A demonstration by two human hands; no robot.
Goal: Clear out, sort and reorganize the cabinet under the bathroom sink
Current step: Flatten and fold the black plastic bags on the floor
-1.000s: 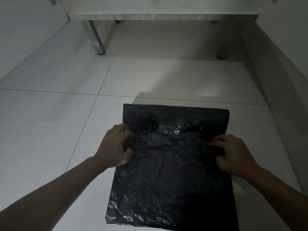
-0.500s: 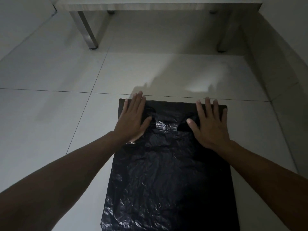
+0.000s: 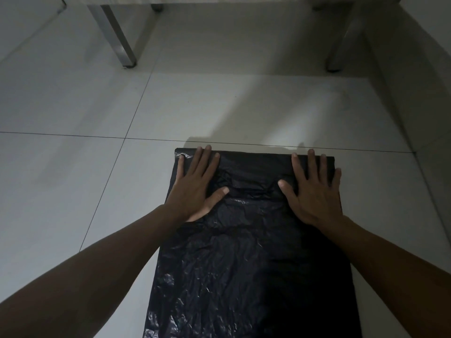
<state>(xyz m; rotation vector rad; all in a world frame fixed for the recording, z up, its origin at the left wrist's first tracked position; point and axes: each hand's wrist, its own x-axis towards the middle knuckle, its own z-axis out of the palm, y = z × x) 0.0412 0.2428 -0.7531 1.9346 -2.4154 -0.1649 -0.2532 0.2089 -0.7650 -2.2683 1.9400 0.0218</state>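
Both hands lie flat with fingers straight, holding nothing: the left hand [image 3: 195, 184] and the right hand [image 3: 314, 189] press the far end of the black plastic bag [image 3: 244, 264], which is spread on the tiled floor [image 3: 73, 179] in the lower centre. The cabinet's metal legs [image 3: 122, 40] stand at the top (its inside is not visible) — so I judge the sorting is still to do.

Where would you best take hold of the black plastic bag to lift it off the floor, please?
Probably pinch the folded far edge of the black plastic bag at both corners, where the left hand and right hand press; it lies flat, offering nothing else.
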